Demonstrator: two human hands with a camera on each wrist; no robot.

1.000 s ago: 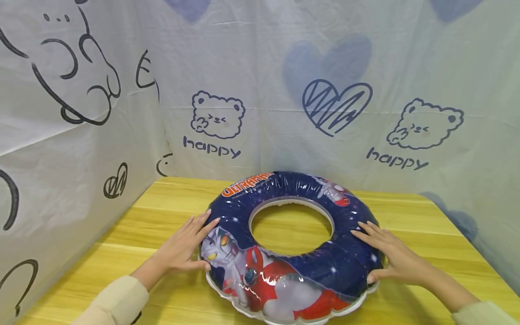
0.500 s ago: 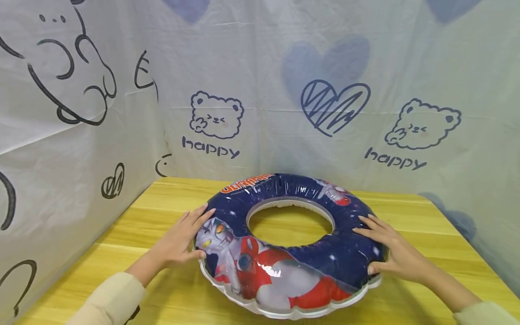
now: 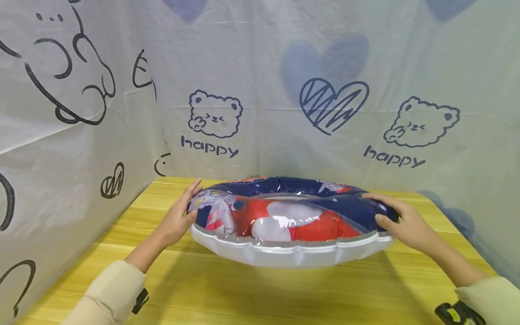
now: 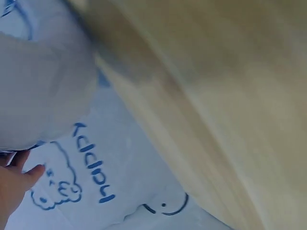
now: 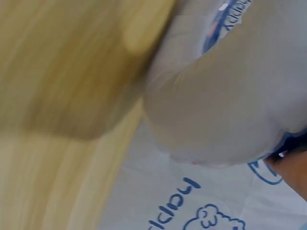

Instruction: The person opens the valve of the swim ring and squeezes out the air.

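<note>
An inflated swim ring [image 3: 310,223], dark blue with a red and silver Ultraman figure on top and a white underside, hangs level above the table between both hands. My left hand [image 3: 177,220] holds its left side, thumb toward the near face and fingers along the outer edge. On the opposite side my right hand [image 3: 409,224] grips the ring with thumb and fingers spread over the tube. From below, the ring's pale underside [image 4: 43,91] fills the upper left of the left wrist view; the right wrist view shows the same white tube [image 5: 216,105].
The yellow wood-grain table [image 3: 227,293] carries the ring's shadow. A white cloth [image 3: 260,58] printed with bears, hearts and "happy" hangs close behind the table, and another cloth side [image 3: 53,149] stands along the left. Black wrist straps [image 3: 459,313] sit by the beige sleeves.
The ring has risen off the table and its near side has come up, so its top now shows nearly edge-on with the white underside visible. Both hands moved up with it.
</note>
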